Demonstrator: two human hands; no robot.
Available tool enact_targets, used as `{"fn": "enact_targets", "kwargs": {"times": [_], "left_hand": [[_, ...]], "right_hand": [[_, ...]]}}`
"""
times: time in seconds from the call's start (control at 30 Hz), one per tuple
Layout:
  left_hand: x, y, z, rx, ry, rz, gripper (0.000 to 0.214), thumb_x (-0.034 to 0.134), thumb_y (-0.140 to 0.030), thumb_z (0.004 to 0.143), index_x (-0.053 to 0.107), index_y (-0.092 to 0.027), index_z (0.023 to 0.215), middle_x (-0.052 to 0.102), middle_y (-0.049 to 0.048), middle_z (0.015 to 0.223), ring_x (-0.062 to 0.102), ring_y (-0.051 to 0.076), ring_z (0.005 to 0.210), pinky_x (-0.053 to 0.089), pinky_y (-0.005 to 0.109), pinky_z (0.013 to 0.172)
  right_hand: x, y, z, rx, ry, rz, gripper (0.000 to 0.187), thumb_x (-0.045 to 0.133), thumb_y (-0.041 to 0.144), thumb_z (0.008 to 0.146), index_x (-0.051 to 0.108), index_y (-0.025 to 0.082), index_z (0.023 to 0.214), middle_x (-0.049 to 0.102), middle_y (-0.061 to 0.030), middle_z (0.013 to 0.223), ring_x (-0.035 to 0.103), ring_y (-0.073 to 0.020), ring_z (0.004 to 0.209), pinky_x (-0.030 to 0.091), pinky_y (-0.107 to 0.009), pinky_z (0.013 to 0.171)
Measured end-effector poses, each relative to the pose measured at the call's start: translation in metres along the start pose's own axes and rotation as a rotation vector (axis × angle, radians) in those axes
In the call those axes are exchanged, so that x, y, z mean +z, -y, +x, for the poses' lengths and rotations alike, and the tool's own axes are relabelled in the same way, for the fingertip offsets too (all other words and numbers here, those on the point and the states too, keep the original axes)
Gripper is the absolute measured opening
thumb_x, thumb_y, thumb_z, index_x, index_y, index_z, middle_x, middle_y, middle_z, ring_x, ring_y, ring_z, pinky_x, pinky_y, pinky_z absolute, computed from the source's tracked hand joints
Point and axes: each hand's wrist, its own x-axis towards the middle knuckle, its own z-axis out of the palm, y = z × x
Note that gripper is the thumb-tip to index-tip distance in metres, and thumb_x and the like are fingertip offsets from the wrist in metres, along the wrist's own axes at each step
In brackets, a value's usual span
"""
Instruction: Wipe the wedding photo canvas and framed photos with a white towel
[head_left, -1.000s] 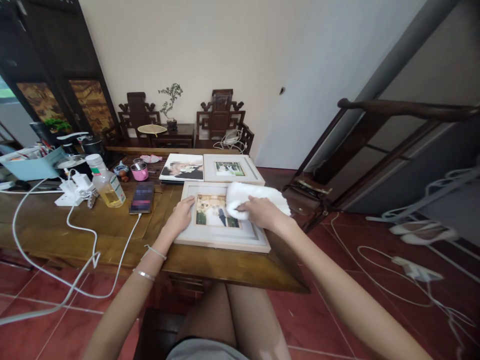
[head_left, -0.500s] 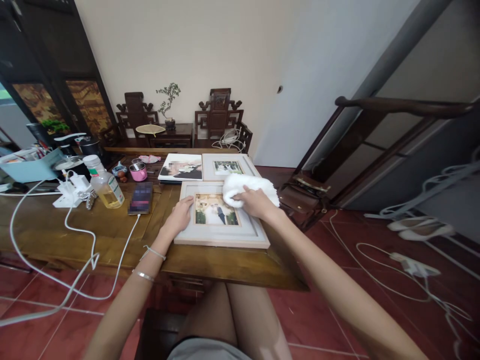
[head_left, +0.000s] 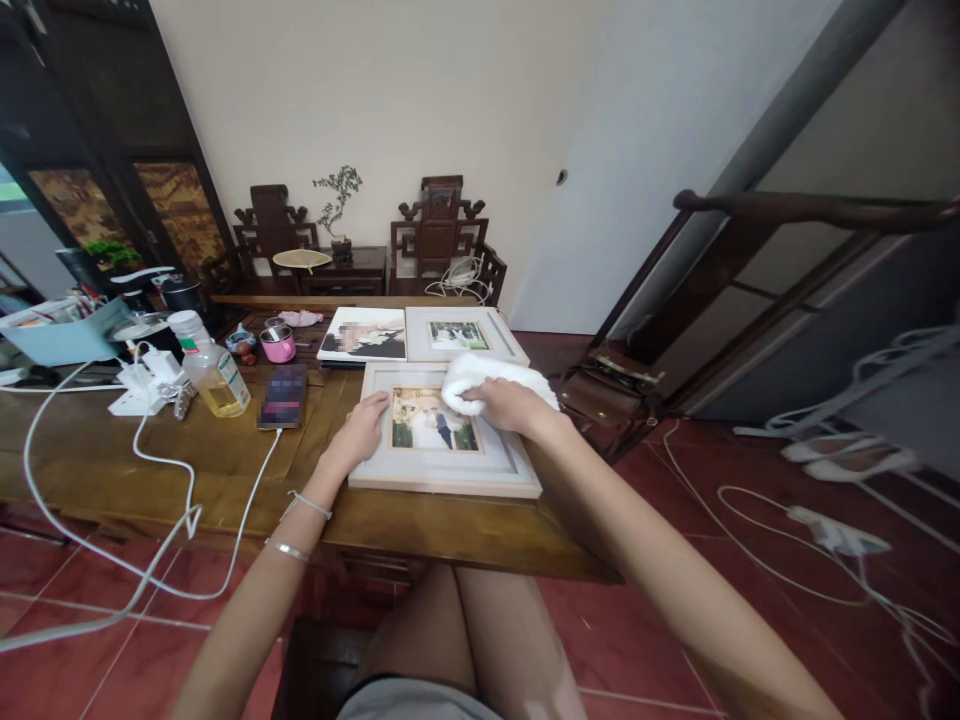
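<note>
A pale wooden picture frame (head_left: 442, 484) with a photo inside lies flat at the table's near edge. My left hand (head_left: 364, 430) grips its left side, fingers lying over the rim. In my right hand (head_left: 510, 403) is a bunched white towel (head_left: 491, 372), resting over the frame's upper right part and hiding that corner. Behind it lie a second picture frame (head_left: 514, 345) with a smaller photo and, to its left, a photo album (head_left: 367, 350) with a picture on its cover.
On the wooden table (head_left: 315, 500) to the left are a phone (head_left: 282, 397) on a white cable, a bottle (head_left: 217, 370), a pink cup (head_left: 278, 344), a power strip (head_left: 142, 385) and a blue basket (head_left: 67, 335). A dark chair with a brown bag (head_left: 604, 405) stands right.
My right hand and the towel have shifted very slightly left and down on the glass. My left hand stays on the frame's left side.
</note>
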Motion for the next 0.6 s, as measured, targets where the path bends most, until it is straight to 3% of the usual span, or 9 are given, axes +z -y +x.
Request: {"fn": "enact_targets", "kwargs": {"times": [0.13, 0.2, 0.33, 0.47, 0.6], "left_hand": [[0.002, 0.0, 0.0, -0.013, -0.012, -0.004, 0.056, 0.037, 0.003, 0.08, 0.056, -0.014, 0.129, 0.05, 0.0117, 0.143, 0.043, 0.022, 0.135, 0.033, 0.043, 0.115], [0.003, 0.001, 0.0, -0.021, -0.02, -0.006, 0.056, 0.036, 0.003, 0.08, 0.055, -0.013, 0.13, 0.049, 0.013, 0.143, 0.043, 0.022, 0.135, 0.033, 0.044, 0.115], [0.006, 0.003, 0.0, -0.032, -0.03, -0.007, 0.054, 0.036, 0.001, 0.082, 0.054, -0.013, 0.131, 0.048, 0.0129, 0.144, 0.042, 0.022, 0.136, 0.032, 0.046, 0.115], [0.006, 0.003, 0.0, -0.028, -0.024, -0.004, 0.053, 0.036, 0.0, 0.083, 0.054, -0.013, 0.131, 0.048, 0.0133, 0.144, 0.041, 0.022, 0.137, 0.031, 0.045, 0.115], [0.003, 0.001, 0.001, -0.013, -0.006, -0.002, 0.054, 0.036, 0.002, 0.081, 0.055, -0.013, 0.13, 0.048, 0.0133, 0.144, 0.041, 0.022, 0.136, 0.032, 0.043, 0.115]], "right_hand": [[0.012, 0.008, 0.012, -0.014, -0.092, -0.036, 0.061, 0.039, -0.001, 0.08, 0.053, 0.019, 0.136, 0.056, -0.0186, 0.133, 0.03, -0.0344, 0.137, 0.029, -0.057, 0.102], [0.016, 0.013, 0.005, -0.039, -0.1, -0.046, 0.06, 0.04, -0.002, 0.079, 0.055, 0.018, 0.134, 0.057, -0.0189, 0.131, 0.025, -0.0347, 0.139, 0.025, -0.06, 0.103], [0.018, 0.021, -0.025, -0.101, -0.016, -0.033, 0.063, 0.042, -0.005, 0.074, 0.059, 0.02, 0.13, 0.065, -0.017, 0.12, 0.035, -0.0352, 0.134, 0.03, -0.059, 0.1], [0.011, 0.022, -0.056, -0.178, 0.085, 0.023, 0.066, 0.044, -0.007, 0.072, 0.063, 0.028, 0.125, 0.068, -0.011, 0.117, 0.05, -0.0294, 0.124, 0.04, -0.042, 0.096], [0.002, 0.02, -0.061, -0.172, 0.114, 0.072, 0.068, 0.046, -0.007, 0.073, 0.062, 0.03, 0.127, 0.068, -0.0099, 0.117, 0.06, -0.0265, 0.111, 0.043, -0.031, 0.088]]}}
